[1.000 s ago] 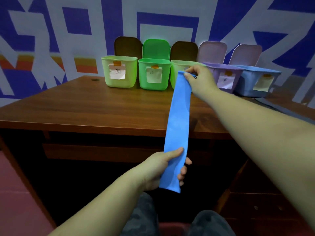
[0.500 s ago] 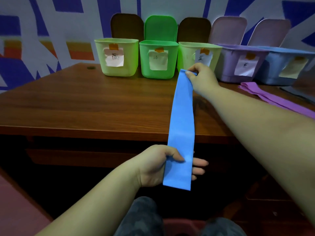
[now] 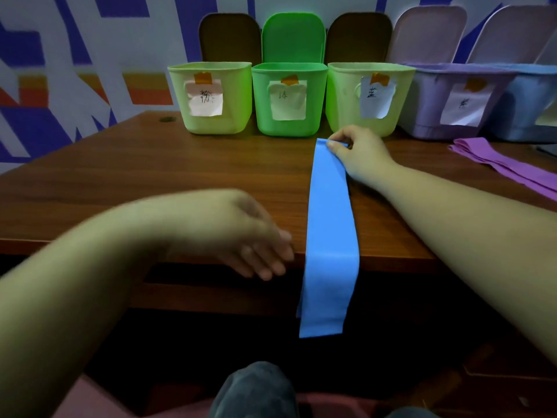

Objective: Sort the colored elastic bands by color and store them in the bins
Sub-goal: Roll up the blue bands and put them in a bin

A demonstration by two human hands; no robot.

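Note:
A long blue elastic band (image 3: 330,224) lies lengthwise on the wooden table (image 3: 150,176), its lower end hanging over the front edge. My right hand (image 3: 358,155) pinches its far end just in front of the third bin (image 3: 346,116), a pale green one with a paper label. My left hand (image 3: 253,242), blurred, hovers at the table's front edge left of the band, fingers loose, holding nothing. A purple band (image 3: 506,164) lies on the table at the right.
A row of open-lidded bins stands at the back: pale green (image 3: 211,122), bright green (image 3: 289,125), the third pale green, purple (image 3: 428,116) and blue (image 3: 530,104). Each carries a taped label. My knee (image 3: 256,387) shows below the table.
My left hand has let go of the band's lower end and moved up and left. The band has come down onto the table, its far end lowered by my right hand.

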